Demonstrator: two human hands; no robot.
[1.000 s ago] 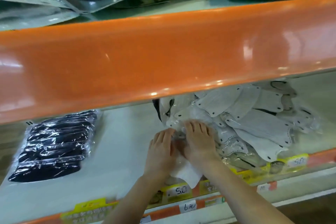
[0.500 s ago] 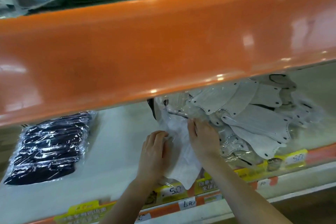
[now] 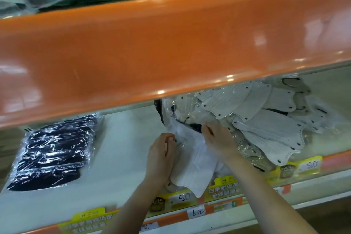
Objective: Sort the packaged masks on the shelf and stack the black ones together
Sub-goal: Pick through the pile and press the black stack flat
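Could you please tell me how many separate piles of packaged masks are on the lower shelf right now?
2. A stack of black masks lies at the shelf's left; a loose heap of white masks sits at the right, where both hands work. More may be hidden behind the orange beam.

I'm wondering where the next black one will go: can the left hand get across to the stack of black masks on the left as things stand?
Probably yes. The left hand grips the white mask pack, but bare shelf lies between it and the black mask stack, with nothing standing in the way.
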